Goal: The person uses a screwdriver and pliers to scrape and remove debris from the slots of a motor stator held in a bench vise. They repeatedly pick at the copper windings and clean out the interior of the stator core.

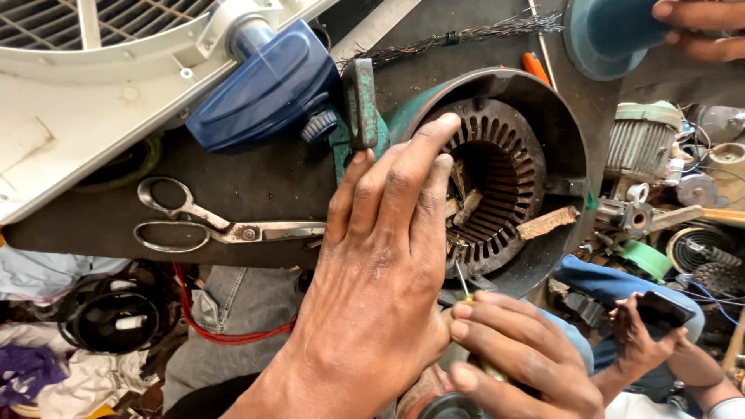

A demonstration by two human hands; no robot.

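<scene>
One green motor housing (497, 178) lies on its side on the dark bench (256, 186), its open end facing the camera and showing one slotted stator core (497, 167). Two strips of wood-coloured wedge material are visible: one (548, 223) across the housing rim, one (468, 207) inside the bore. The left hand (380, 264) is spread flat against the housing, four fingers extended, fingertips on the stator edge, grasping nothing. The right hand (520, 353) is curled around one thin metal tool (462, 281) with a yellowish handle, its tip at the lower edge of the stator. To the left lie one pair of steel scissors (209, 225), one blue fan motor cover (264, 93) and one white fan grille (93, 70). Two hands of other people appear: one (698, 27) at upper right on a blue round cover (613, 35), one (640, 330) at lower right holding a dark phone (660, 310).
</scene>
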